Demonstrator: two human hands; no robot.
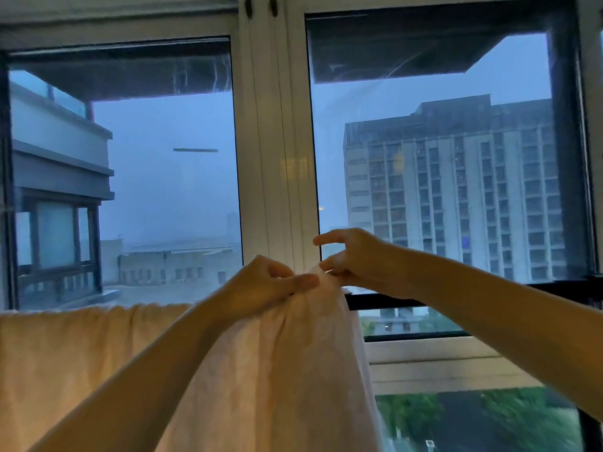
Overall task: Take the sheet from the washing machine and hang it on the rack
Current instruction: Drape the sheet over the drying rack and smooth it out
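one pale sheet [277,370], two hands: the left hand [261,285] pinches its bunched top, and the right hand [352,259] nips the same peak (index finger lifted). the sheet hangs draped before a two-paned window [270,158], with one tower block [456,190] outside in blue dusk.

2 arms outstretched, left grip [270,285] pinching sheet [293,353], right grip [355,259] likewise, forefinger raised
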